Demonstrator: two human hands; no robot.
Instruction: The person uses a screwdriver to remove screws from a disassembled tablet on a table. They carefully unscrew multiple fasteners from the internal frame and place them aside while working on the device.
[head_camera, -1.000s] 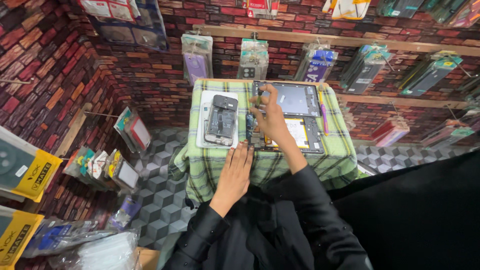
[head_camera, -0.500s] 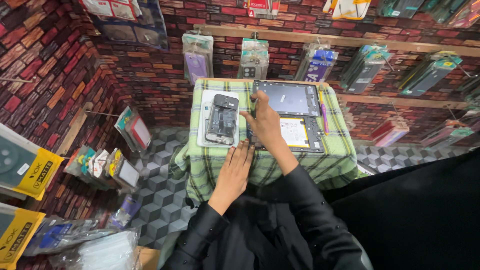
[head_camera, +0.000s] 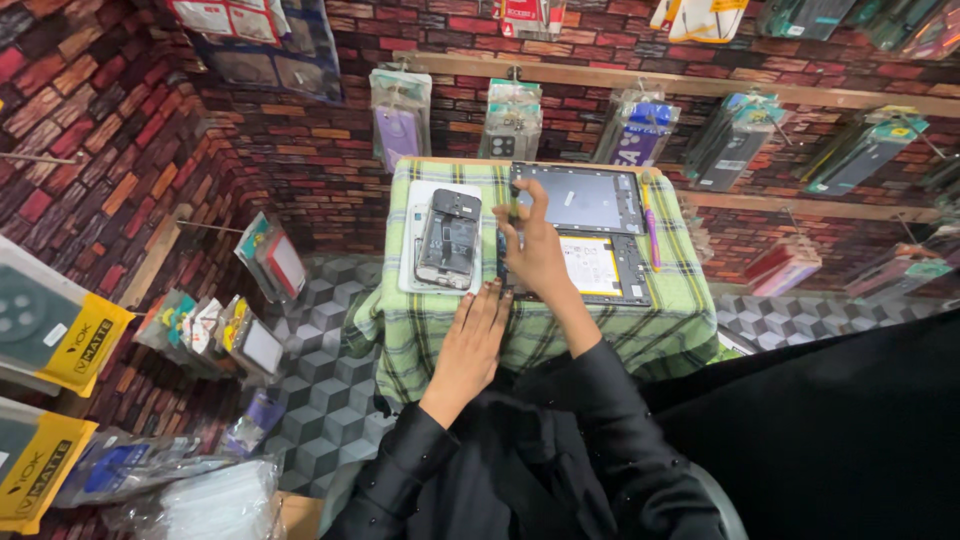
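Right hand (head_camera: 535, 250) forward, perhaps gripping slim tool (head_camera: 514, 205)

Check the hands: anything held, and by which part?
Right hand pinches a thin dark tool by its lower end. Left hand holds nothing, flat on the checked cloth.

— What sort of place is this?
— A phone repair shop: packaged phone cases (head_camera: 400, 125) hang at twelve o'clock on brick-patterned walls (head_camera: 90, 90), with an opened phone (head_camera: 448, 240) on the cloth-covered table (head_camera: 440, 325).
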